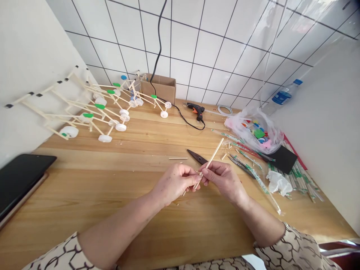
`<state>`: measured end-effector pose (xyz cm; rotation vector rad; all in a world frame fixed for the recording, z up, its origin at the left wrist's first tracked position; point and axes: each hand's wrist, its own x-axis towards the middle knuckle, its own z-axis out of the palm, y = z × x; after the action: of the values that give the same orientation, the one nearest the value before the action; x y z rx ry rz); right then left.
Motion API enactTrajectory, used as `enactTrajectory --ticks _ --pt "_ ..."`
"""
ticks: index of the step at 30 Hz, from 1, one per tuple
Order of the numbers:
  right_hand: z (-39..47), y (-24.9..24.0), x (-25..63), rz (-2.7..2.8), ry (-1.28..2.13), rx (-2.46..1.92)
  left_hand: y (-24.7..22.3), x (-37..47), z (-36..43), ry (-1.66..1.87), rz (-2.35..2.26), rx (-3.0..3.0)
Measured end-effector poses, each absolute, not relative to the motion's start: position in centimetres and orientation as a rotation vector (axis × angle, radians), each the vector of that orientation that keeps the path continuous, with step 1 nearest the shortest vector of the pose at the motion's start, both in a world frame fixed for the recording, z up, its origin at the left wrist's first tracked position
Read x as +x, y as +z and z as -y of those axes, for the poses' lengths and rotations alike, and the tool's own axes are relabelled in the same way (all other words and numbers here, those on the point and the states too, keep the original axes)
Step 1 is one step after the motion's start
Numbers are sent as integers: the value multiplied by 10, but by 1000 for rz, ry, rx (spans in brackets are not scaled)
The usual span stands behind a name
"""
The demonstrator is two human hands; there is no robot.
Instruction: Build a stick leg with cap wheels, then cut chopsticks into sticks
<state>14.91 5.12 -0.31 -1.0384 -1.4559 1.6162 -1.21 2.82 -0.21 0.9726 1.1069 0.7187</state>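
Over the middle of the table, my left hand point(178, 180) and my right hand point(223, 180) meet with fingertips closed on a pale wooden stick point(215, 153), like a chopstick. It slants up to the right from between my hands. A short stick end pokes out below my left fingers; whether it is a separate piece is hidden. Just behind my hands lie dark-handled pliers point(197, 156) and a thin loose stick point(178, 158). Metal cutters point(242, 166) rest right of my right hand, among small wooden offcuts point(224, 156).
Several stick-built models with white cap wheels point(105, 138) stand back left. A phone point(25, 180) lies at left. Along the back are a cardboard box point(160, 88), glue gun point(197, 110) and tape roll point(224, 109). Right: a bag of bottle caps point(255, 129), wrapped chopsticks point(302, 172), bottle point(284, 95).
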Motion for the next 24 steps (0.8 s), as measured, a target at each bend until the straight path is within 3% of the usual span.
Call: enactTrajectory --ticks 24 --pt "-50 -10 151 1437 1587 -1069 -2 -9 -26 739 -1180 1024"
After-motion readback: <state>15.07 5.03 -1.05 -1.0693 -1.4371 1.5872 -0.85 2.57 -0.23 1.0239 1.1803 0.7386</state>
